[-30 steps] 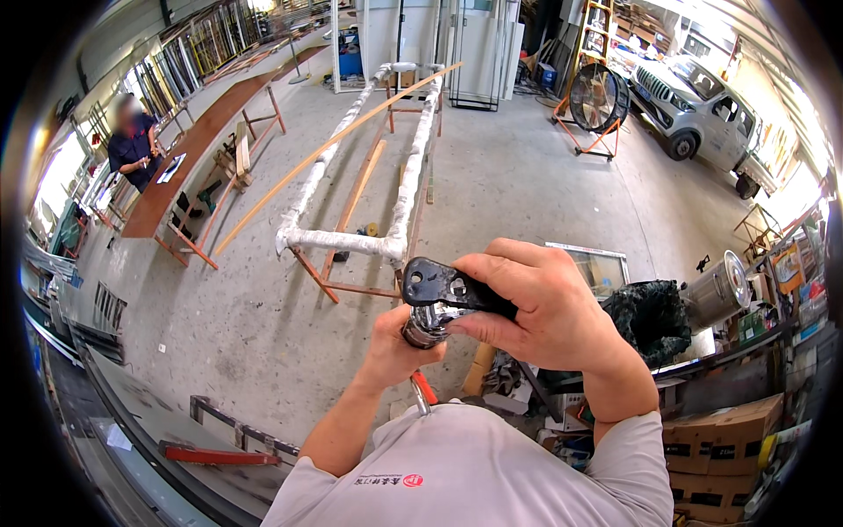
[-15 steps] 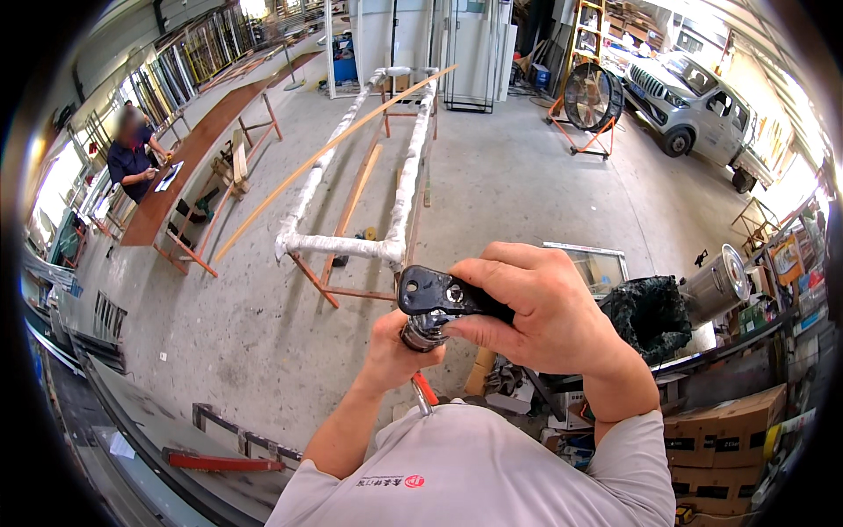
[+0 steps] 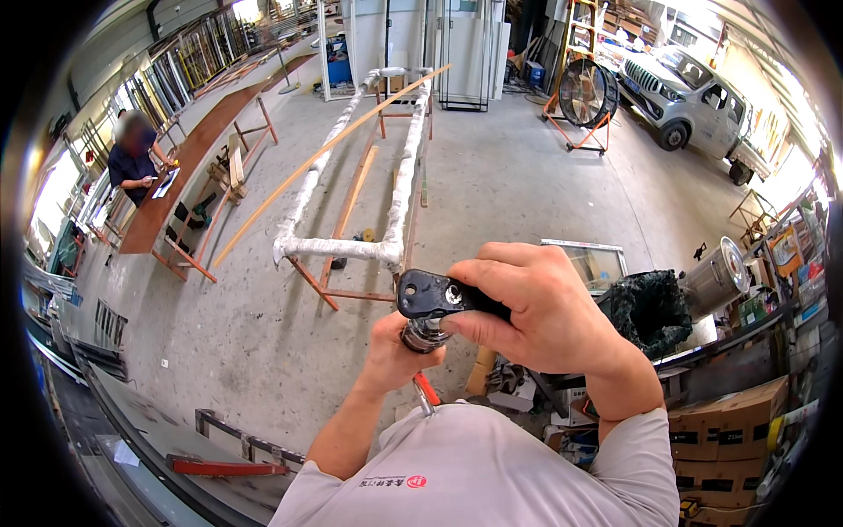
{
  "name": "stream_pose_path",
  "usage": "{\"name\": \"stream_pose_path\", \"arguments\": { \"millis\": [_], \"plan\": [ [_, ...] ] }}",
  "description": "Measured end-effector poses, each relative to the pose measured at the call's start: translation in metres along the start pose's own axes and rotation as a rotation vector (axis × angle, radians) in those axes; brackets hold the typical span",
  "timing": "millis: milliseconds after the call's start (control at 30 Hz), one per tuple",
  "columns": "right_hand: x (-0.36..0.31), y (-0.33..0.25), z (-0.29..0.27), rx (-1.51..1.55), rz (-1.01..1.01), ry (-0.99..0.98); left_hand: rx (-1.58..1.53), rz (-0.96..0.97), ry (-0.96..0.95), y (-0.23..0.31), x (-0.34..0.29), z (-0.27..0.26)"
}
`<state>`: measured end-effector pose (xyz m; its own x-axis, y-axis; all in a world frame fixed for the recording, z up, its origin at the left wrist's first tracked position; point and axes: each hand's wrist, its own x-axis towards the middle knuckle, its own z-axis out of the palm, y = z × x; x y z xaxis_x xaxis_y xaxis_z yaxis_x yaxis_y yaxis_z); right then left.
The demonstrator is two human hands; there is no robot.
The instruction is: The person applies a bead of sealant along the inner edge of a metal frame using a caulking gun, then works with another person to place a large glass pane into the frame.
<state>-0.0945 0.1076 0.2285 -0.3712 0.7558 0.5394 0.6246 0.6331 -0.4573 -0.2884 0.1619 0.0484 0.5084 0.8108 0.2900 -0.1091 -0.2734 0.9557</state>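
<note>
from left, we see the left hand (image 3: pixel 391 356) curled round a shiny metal cylinder (image 3: pixel 423 339) at centre; directly above sits a black plate (image 3: pixel 426 293) with a hole, which we judge stiff, sturdy and modest in weight, perhaps slippery, best gripped along its edges, as the right hand (image 3: pixel 544 307) does, pinching it thumb to fingers.

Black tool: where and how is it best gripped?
Probably the black tool is best gripped by its right end, from the right, as the right grip has it: it extends that way, while its flat left end sits above the metal cylinder in the left grip.
</note>
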Motion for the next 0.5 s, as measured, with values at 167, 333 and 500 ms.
{"name": "stream_pose_path", "arguments": {
  "millis": [167, 333, 500],
  "plan": [
    [-0.005, 0.002, -0.002, -0.003, 0.080, -0.070, 0.066, -0.091, -0.008, 0.003, 0.000, 0.001],
    [-0.008, 0.022, 0.006, 0.196, 0.147, 0.300, 0.156, 0.027, 0.086, 0.010, 0.002, -0.005],
    [-0.021, 0.041, 0.025, 0.450, 0.568, 0.105, 0.045, -0.031, 0.051, 0.011, 0.011, -0.025]
  ]
}}
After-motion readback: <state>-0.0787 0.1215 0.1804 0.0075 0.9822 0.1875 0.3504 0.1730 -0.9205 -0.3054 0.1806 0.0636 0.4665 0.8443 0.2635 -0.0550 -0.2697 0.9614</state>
